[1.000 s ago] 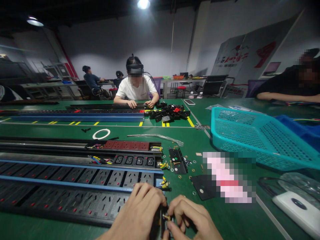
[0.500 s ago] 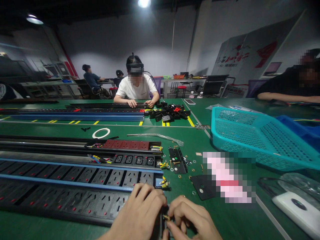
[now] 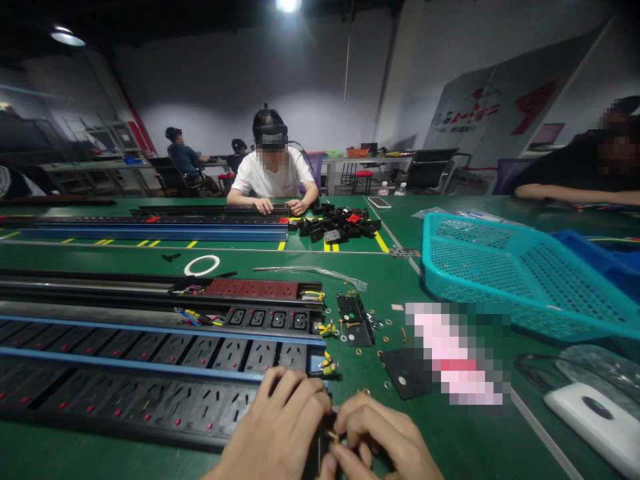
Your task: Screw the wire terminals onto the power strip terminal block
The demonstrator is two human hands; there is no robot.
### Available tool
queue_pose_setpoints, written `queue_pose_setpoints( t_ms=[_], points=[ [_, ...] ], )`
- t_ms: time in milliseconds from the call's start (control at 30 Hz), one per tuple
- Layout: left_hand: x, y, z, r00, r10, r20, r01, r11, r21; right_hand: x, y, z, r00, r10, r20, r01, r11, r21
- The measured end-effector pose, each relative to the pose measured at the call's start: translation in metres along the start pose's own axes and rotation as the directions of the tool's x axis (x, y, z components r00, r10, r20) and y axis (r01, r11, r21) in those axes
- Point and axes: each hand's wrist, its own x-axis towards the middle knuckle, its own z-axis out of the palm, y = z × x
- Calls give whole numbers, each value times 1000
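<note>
The nearest black power strip (image 3: 170,407) lies lengthwise on the green bench, its sockets facing up. My left hand (image 3: 283,423) is closed over the right end of it, fingers bent across the edge. Just right of that end, my right hand (image 3: 383,437) pinches a small brass screw (image 3: 333,437) between thumb and fingers. The screw points toward the strip's end; the exact contact there is hidden by my fingers. Behind this strip lies another socket strip in a blue rail (image 3: 175,365), with yellow wire ends (image 3: 327,363) sticking out.
Black end plates (image 3: 406,373), washers and brass screws lie scattered right of the strips. A teal basket (image 3: 500,320) stands at the right, with a white device (image 3: 595,427) nearer me. A co-worker (image 3: 273,170) sits opposite, beside a pile of black modules (image 3: 340,227).
The brass screw and my right fingertips have shifted very slightly. My left hand stays on the strip's end, and the parts on the bench lie as before.
</note>
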Motion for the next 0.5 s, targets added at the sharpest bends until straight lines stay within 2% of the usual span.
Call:
queue_pose_setpoints(
  t_ms=[200,500],
  points=[
    [0,2,0,999,-25,-30,24,999,-43,-2,2,0,1000,29,12,-29,999,-43],
    [-1,4,-5,1000,-26,-5,25,997,-71,-10,5,2,975,171,144,-151,978,-144]
  ],
)
